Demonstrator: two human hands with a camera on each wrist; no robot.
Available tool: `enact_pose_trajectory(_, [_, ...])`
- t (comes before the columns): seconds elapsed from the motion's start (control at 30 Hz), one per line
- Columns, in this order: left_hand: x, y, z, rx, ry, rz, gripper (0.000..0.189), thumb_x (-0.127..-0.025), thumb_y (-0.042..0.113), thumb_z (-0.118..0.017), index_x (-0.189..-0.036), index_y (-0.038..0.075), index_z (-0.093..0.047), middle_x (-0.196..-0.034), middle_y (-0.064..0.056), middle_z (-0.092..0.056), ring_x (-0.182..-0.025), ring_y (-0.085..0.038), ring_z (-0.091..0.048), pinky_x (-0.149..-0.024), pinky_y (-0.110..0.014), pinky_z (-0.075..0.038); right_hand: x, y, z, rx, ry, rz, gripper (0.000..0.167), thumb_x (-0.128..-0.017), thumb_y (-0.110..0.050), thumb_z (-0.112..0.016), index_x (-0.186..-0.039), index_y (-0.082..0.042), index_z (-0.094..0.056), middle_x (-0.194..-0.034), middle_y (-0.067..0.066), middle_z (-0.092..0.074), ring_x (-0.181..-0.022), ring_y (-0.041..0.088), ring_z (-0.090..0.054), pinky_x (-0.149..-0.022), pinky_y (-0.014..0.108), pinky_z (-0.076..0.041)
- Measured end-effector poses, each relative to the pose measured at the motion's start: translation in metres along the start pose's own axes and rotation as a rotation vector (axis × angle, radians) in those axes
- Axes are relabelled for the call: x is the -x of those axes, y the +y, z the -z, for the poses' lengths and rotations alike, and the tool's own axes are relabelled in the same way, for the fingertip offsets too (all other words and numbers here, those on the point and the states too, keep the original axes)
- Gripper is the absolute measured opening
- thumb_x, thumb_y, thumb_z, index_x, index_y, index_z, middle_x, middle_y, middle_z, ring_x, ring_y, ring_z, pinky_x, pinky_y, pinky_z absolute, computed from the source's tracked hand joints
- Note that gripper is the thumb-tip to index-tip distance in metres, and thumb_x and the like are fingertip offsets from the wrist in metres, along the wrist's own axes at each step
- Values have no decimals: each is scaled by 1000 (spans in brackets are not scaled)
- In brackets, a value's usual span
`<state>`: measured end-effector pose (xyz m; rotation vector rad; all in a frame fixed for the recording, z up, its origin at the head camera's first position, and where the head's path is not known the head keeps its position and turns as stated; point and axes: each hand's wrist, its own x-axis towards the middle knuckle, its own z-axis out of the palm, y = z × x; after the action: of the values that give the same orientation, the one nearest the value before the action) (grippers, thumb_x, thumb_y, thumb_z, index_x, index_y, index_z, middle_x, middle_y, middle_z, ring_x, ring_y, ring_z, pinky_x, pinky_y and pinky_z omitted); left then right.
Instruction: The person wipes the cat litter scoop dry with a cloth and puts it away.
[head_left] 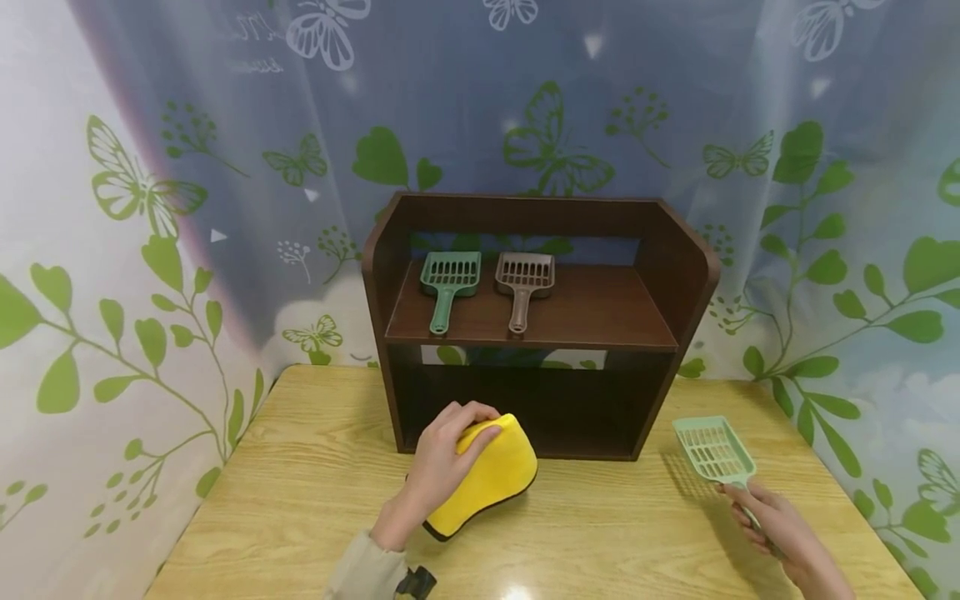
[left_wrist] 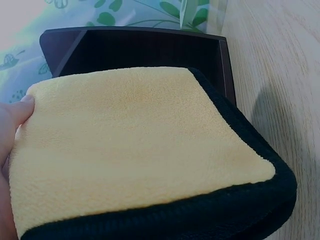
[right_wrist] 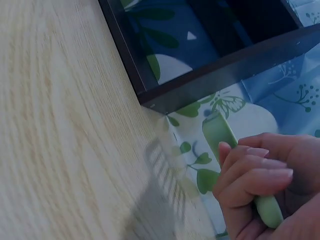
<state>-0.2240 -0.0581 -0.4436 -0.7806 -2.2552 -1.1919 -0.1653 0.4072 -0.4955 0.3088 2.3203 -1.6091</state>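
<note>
My left hand [head_left: 442,460] grips a folded yellow cloth [head_left: 491,471] with a dark edging, in front of the shelf's lower compartment. In the left wrist view the cloth [left_wrist: 140,145] fills most of the picture, thumb at its left edge. Over at the right, my right hand [head_left: 776,529] holds a light green litter scoop [head_left: 714,448] by its handle, the slotted head pointing away from me. The right wrist view has the fingers curled round the scoop's handle [right_wrist: 269,210]; its shadow falls on the table. A dark green scoop [head_left: 448,279] and a brown scoop [head_left: 522,283] lie on the upper shelf.
A dark brown two-tier shelf [head_left: 600,312] stands at the back middle of the wood-grain table [head_left: 315,467]. Behind and beside the table hangs a curtain [head_left: 465,75] printed with leaves and butterflies. The shelf's right side panel stands between the upper scoops and my right hand.
</note>
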Motion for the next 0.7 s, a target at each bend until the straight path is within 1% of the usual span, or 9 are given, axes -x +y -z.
enact_pose_trajectory(0.1, [-1, 1, -1, 4, 2, -1, 14, -95, 22, -72, -108, 18, -69, -92, 7, -63, -78, -7, -48, -64, -21, -47, 2, 1, -6, 8, -13, 12, 63, -111, -37, -40, -145, 16, -35, -76, -4, -43, -54, 4, -36, -50, 21, -37])
enact_pose_trajectory(0.2, [-1, 2, -3, 8, 2, 1, 14, -94, 21, -73, -107, 17, -69, -92, 6, -62, -78, -7, -48, -65, -22, -47, 4, 1, -12, -5, -17, 4, 62, -110, -38, -42, -142, 15, -38, -76, -4, -45, -53, 4, -34, -49, 20, -36])
enact_pose_trajectory(0.37, [-2, 2, -3, 14, -7, 16, 15, -94, 22, -73, -108, 17, -70, -92, 6, -62, -79, -8, -49, -65, -22, -48, 9, 0, -18, -12, -33, -15, 53, -109, -38, -44, -132, 10, -47, -77, -5, -46, -51, 3, -32, -48, 18, -35])
enact_pose_trajectory(0.43, [-2, 2, -4, 15, -9, 21, 15, -94, 22, -73, -108, 17, -70, -92, 6, -62, -79, -8, -49, -65, -22, -48, 11, 1, -21, -4, -55, -11, 48, -109, -38, -43, -126, 8, -49, -77, -4, -45, -51, 3, -33, -48, 18, -34])
enact_pose_trajectory(0.5, [-2, 2, -4, 18, -5, 20, 16, -93, 22, -74, -108, 17, -70, -92, 6, -62, -79, -8, -49, -65, -22, -48, 13, 2, -24, -2, -79, -6, 47, -110, -37, -42, -123, 7, -50, -76, -4, -45, -51, 3, -32, -48, 19, -34])
enact_pose_trajectory(0.53, [-2, 1, -5, 18, -2, 20, 16, -93, 21, -74, -108, 18, -70, -92, 7, -62, -79, -8, -49, -65, -22, -48, 14, 3, -26, -4, -87, -2, 47, -110, -38, -42, -122, 6, -50, -76, -3, -45, -50, 4, -33, -48, 19, -34])
enact_pose_trajectory(0.57, [-2, 1, -5, 19, -2, 20, 16, -93, 21, -74, -108, 18, -70, -92, 7, -62, -79, -8, -49, -65, -22, -48, 15, 2, -28, -10, -95, -3, 50, -110, -40, -41, -124, 6, -51, -75, -4, -45, -50, 4, -33, -48, 19, -34])
enact_pose_trajectory(0.63, [-2, 0, -6, 16, 2, 19, 16, -93, 21, -74, -108, 18, -70, -91, 7, -62, -79, -8, -49, -65, -22, -48, 17, 1, -32, -41, -117, 1, 54, -110, -45, -36, -123, 5, -52, -74, -4, -46, -50, 4, -34, -47, 20, -33])
enact_pose_trajectory(0.7, [-3, 1, -6, 14, 1, 20, 16, -93, 21, -74, -108, 18, -70, -91, 7, -61, -78, -8, -49, -65, -22, -48, 18, -1, -36, -79, -143, 8, 61, -110, -50, -31, -126, 5, -55, -73, -4, -48, -49, 4, -35, -47, 19, -34])
